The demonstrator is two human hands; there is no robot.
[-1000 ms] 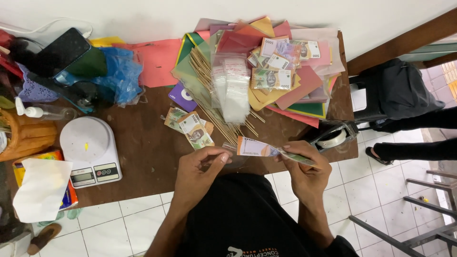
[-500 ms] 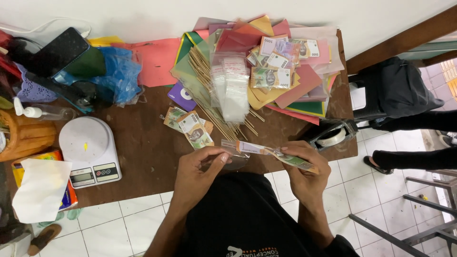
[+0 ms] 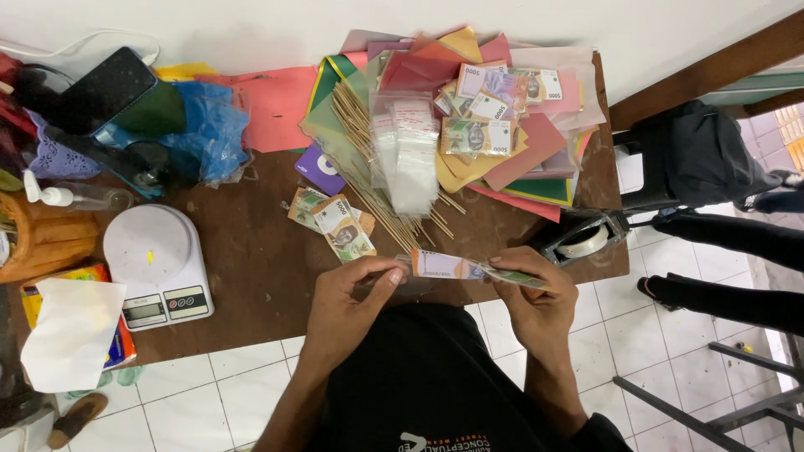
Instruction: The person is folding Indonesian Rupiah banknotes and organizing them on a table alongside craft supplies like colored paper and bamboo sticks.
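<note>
Over the near edge of a brown table (image 3: pixel 260 259), both of my hands hold a folded banknote (image 3: pixel 456 268). My right hand (image 3: pixel 536 293) pinches its right end. My left hand (image 3: pixel 356 293) has its fingertips at the left end, where a clear plastic sleeve seems to cover the note. Two more banknotes (image 3: pixel 339 224) lie on the table just beyond my left hand. Further back lie a bundle of thin wooden sticks (image 3: pixel 377 180) and a stack of small clear plastic bags (image 3: pixel 406 159).
A white kitchen scale (image 3: pixel 159 264) stands at the left, next to a white tissue (image 3: pixel 71 331). Coloured paper sheets (image 3: pixel 519 155) with banknotes on them fill the back right. A tape dispenser (image 3: pixel 582 238) sits at the right edge. Another person's legs (image 3: pixel 737 251) are at the right.
The banknote has dropped slightly and tilted down to the right between my hands. My left fingers have shifted along its left end.
</note>
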